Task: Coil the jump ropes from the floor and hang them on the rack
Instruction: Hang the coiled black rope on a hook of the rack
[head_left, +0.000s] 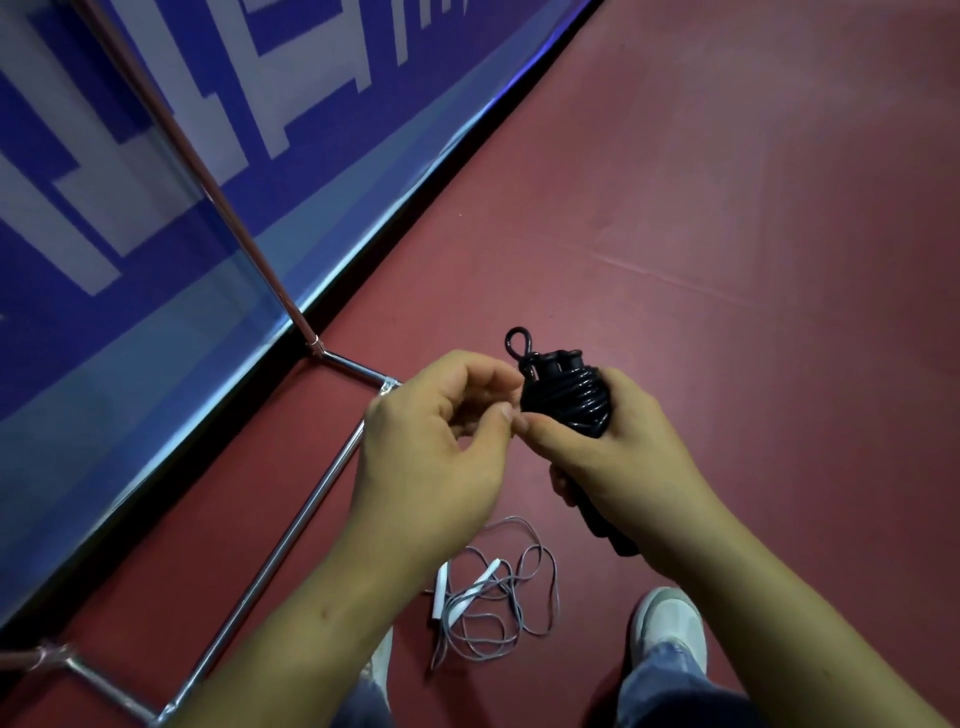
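My right hand (618, 457) grips a black jump rope (566, 395), its cord wound tightly round the two handles, with a small loop sticking out at the top. My left hand (441, 441) is right beside the bundle, its curled fingers and thumb pinching at the cord's left side. A grey jump rope (493, 597) with white handles lies loose and tangled on the red floor below my hands. The metal rack (291, 525) stands to the left: a base bar runs along the floor and an upright rises toward the top left.
A blue banner wall (156, 208) with white lettering runs diagonally behind the rack. My feet in white shoes (670, 623) and jeans stand on either side of the grey rope. Red floor (727, 208) stretches to the right.
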